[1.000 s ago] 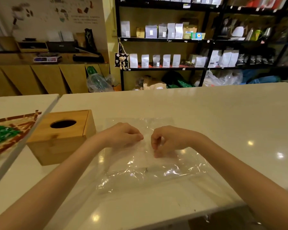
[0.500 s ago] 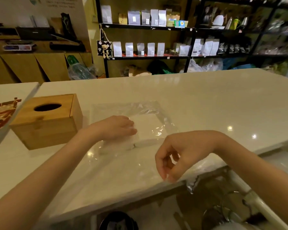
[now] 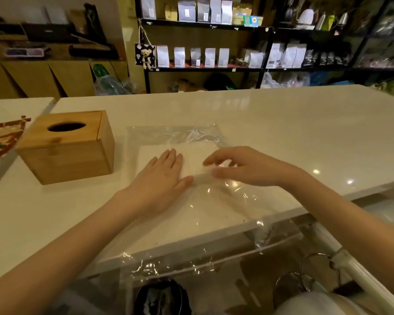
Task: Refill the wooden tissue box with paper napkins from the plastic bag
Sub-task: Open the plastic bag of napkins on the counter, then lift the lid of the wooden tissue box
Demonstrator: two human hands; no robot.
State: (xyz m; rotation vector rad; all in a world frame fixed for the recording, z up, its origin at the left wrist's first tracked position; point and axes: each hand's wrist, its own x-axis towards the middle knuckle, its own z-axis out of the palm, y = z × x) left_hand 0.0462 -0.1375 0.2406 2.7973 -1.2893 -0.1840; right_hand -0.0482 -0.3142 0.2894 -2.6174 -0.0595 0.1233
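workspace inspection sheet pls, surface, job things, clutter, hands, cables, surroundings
surface: glossy white counter; a second white table butts against its left side.
job's things: wooden tissue box closed, oval slot dark, no napkin showing; clear plastic bag lies flat, its near end hanging over the counter's edge; white napkin stack inside the bag.
clutter: patterned packet on the left table.
hands: left hand flat on the bag over the napkins; right hand beside it, fingers curled at the stack's near edge, grip unclear.
cables: nothing seen.
surroundings: black shelves of pouches, wooden cabinets at the back left.
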